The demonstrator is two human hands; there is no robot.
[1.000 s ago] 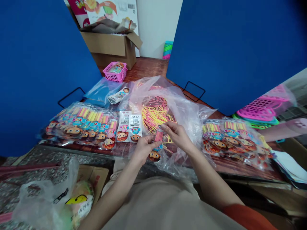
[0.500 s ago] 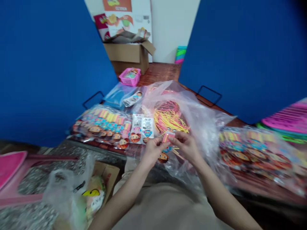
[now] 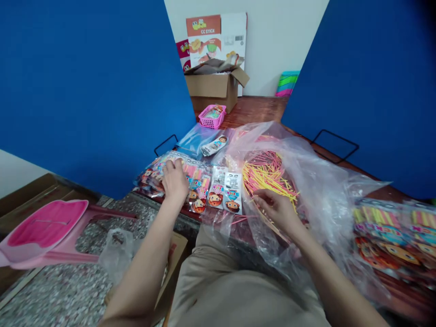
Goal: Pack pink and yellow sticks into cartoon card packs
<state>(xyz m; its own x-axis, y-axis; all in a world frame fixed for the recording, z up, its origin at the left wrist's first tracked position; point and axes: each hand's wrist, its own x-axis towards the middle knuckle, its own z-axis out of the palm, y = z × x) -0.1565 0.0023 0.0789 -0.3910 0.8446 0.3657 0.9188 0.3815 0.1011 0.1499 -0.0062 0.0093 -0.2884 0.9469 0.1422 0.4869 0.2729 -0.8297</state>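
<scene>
My left hand rests on a row of clear packets holding pink and yellow sticks, at the left of the table; the fingertips touch the packets, and whether they grip one cannot be made out. My right hand is at the near edge of a pile of pink and yellow sticks, which lies in a large clear plastic bag. Its fingers are curled together, with what they hold too small to name. Between the hands lie two flat printed sachets.
Behind are a pink basket, an open cardboard box and a loose sachet. More packets lie at the right. Blue panels flank the table. A pink stool stands at the lower left.
My hands have parted from a small pink and yellow bundle held between them. The left moved to the packet row, the right to the sticks. The view has shifted left.
</scene>
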